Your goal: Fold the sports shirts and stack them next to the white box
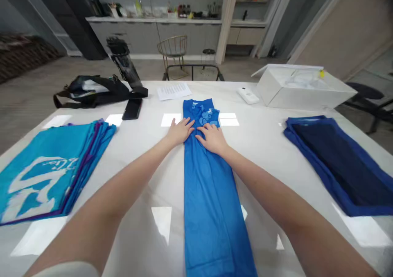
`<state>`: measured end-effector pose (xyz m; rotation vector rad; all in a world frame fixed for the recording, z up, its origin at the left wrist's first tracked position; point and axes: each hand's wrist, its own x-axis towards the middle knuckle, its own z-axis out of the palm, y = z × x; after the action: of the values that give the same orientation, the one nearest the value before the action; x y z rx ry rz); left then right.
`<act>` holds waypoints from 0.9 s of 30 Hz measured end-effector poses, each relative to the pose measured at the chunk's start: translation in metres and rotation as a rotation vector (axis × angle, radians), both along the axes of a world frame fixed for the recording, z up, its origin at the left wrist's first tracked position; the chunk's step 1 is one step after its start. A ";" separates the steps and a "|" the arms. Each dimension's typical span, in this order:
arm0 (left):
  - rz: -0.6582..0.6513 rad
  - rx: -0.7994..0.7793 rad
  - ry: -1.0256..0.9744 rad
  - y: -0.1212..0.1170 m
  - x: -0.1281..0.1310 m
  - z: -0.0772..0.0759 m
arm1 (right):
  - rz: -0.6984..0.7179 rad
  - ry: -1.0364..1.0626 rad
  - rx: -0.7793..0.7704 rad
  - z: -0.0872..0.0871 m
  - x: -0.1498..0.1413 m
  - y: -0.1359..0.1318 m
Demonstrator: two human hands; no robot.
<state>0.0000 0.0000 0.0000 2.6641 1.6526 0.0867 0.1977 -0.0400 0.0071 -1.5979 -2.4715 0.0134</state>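
Note:
A long blue cloth (208, 203), folded into a narrow strip, runs from the near table edge toward the far side. Its far end carries a lighter blue pattern and a few wrinkles. My left hand (180, 131) lies on the cloth's left edge, fingers stretched out. On the right part of the same cloth rests my right hand (212, 138), its fingers spread and lying flat. Both hands press near the patterned end, close together, and neither grips the fabric.
The white table (135, 228) bears a stack of folded turquoise cloths (39, 166) at left and folded dark blue cloths (344, 162) at right. Farther back are a phone (132, 109), a black bag (101, 91), a paper sheet (174, 91), a white device (248, 95) and a white box (302, 91).

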 end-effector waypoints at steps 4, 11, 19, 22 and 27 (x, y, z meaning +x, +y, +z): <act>-0.016 -0.042 -0.006 0.014 -0.005 0.004 | -0.048 -0.041 -0.020 0.003 0.000 -0.003; 0.022 0.145 -0.104 -0.027 0.017 0.011 | -0.165 -0.096 -0.055 0.005 0.012 -0.006; -0.056 0.016 -0.153 -0.161 0.050 -0.002 | -0.193 -0.091 -0.058 0.004 0.034 -0.051; -0.092 -0.023 -0.195 -0.199 0.055 -0.004 | -0.189 -0.091 -0.083 0.004 0.040 -0.073; -0.165 -0.061 -0.243 -0.241 0.055 -0.003 | -0.124 -0.044 -0.091 0.006 0.046 -0.115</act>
<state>0.0550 -0.2406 -0.0027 2.6093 1.3393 0.3383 0.2433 -0.1551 0.0130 -1.8054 -2.4317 0.0737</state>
